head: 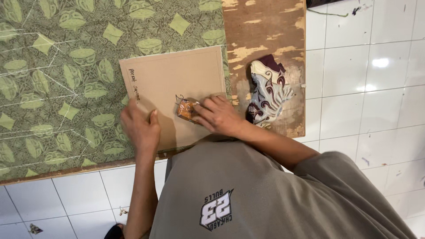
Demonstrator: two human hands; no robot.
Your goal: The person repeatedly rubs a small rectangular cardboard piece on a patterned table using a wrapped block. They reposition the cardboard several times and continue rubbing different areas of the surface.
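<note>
Your shirt: grey short-sleeved shirt fills the lower frame, closest to the lens, with a printed patch on it.
Your left hand: left hand lies flat, fingers loose, pressing on the lower left corner of the tan rectangular cardboard template; it grips nothing.
Your right hand: right hand rests on the template's lower right part, fingertips touching the small orange-brown lump in clear wrapping; fingers bent, whether they pinch it you cannot tell.
Template: sits on the green patterned fabric with pale chalk lines, handwriting along its left edge.
Scrap: white and maroon patterned cloth scrap lies crumpled just right of your right hand.
Surface: worn wooden board with flaking paint under fabric and scrap.
Room: glossy white tiled floor around the board.
</note>
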